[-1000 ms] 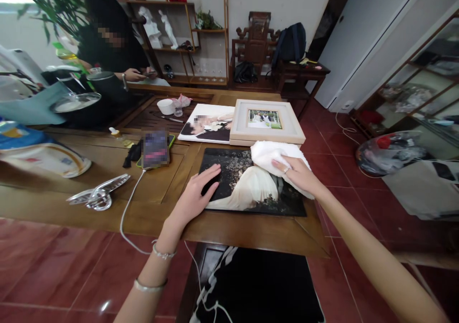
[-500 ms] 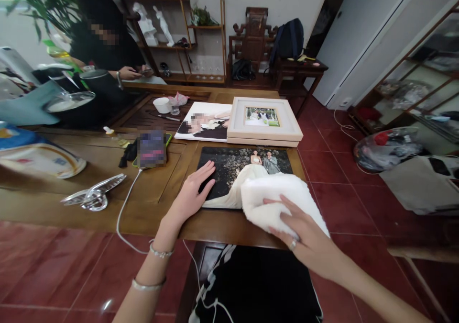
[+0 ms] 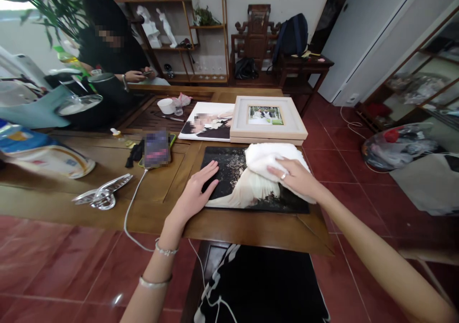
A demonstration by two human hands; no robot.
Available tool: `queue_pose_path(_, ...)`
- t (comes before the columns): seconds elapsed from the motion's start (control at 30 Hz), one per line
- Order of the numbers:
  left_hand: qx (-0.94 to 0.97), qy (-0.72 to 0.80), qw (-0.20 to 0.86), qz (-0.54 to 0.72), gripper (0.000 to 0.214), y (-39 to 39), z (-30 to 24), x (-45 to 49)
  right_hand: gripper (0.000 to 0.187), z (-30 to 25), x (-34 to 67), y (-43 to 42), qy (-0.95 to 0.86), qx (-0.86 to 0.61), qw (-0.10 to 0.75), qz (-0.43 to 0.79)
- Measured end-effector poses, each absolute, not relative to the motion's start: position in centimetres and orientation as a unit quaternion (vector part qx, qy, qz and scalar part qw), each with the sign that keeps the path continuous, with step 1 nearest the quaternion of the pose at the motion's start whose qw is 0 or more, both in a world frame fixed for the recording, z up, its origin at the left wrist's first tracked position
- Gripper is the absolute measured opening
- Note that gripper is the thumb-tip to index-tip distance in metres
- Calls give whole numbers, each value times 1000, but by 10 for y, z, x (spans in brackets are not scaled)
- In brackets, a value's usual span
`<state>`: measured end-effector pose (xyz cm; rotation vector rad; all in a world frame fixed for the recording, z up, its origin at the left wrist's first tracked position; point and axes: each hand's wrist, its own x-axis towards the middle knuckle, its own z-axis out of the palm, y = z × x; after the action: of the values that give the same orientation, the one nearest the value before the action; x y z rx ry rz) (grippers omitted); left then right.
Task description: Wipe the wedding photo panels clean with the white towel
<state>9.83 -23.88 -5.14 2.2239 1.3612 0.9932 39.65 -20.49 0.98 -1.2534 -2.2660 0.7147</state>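
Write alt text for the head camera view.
A right hand presses a white cloth onto a dark photo print on a wooden table, while the left hand rests flat on its left edge. A framed photo lies just behind.

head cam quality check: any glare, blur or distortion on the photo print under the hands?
Head view: strong wide-angle bowing, table edge and right-side shelving curve. Photo print is sharp, soft daylight, no hard glare on it; faint shine on the floor tiles. Right hand and white cloth show slight motion softness; left hand is crisp. Window at top left is blown out.
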Motion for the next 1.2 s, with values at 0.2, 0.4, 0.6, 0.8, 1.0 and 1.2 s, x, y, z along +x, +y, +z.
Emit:
queue_pose_path(0.2,780,482,181,356,38,-239,-51,98,36,7,391,-192,-808,-479,249,237)
queue_pose_path(0.4,777,485,184,357,38,-239,-51,99,34,7,389,-259,-830,-463,197,242)
queue_pose_path(0.6,778,487,177,356,39,-239,-51,100,20,8,393,-319,-871,-391,162,250)
queue_pose_path(0.8,780,484,175,357,39,-239,-52,99,20,11,382,-285,-867,-405,177,231)
queue_pose_path(1.0,780,483,172,358,39,-239,-52,99,34,12,368,-217,-839,-441,219,231)
queue_pose_path(1.2,781,482,172,358,38,-239,-53,99,37,4,367,-194,-808,-471,265,234)
